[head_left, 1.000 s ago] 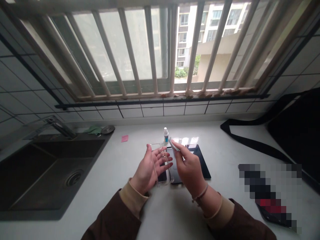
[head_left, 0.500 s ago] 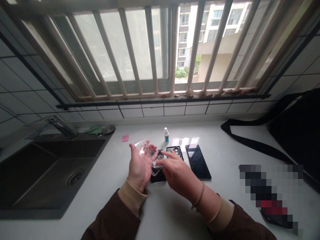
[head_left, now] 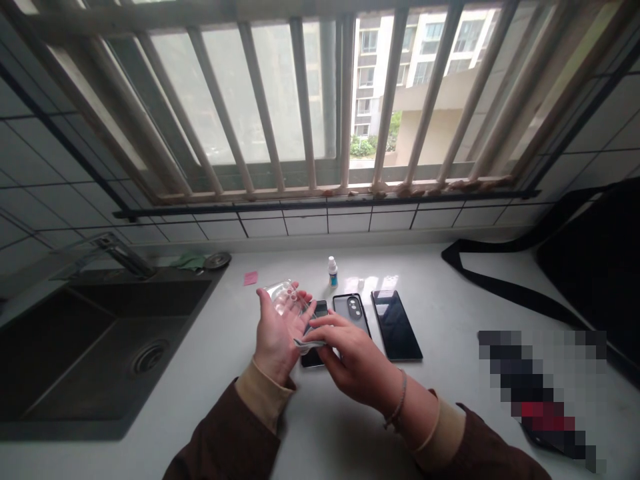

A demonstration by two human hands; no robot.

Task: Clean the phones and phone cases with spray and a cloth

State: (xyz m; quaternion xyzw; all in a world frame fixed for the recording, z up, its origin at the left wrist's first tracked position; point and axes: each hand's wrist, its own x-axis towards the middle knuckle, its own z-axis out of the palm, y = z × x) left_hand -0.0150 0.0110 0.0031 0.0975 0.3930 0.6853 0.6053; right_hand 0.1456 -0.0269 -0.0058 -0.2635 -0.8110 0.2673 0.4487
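The clear phone case (head_left: 278,292) is held across the left hand (head_left: 277,337), its palm turned up and fingers loosely spread. A pale cloth (head_left: 311,345) is pinched by the right hand (head_left: 353,353), fingers partly curled, at the case's near end. The label (head_left: 333,280) on the white bottle (head_left: 333,268), beyond the hands, cannot be read.

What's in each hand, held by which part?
Left hand: clear phone case, held along palm and fingers. Right hand: apparently a pale cloth, pinched between thumb and fingers; exact edge unclear.
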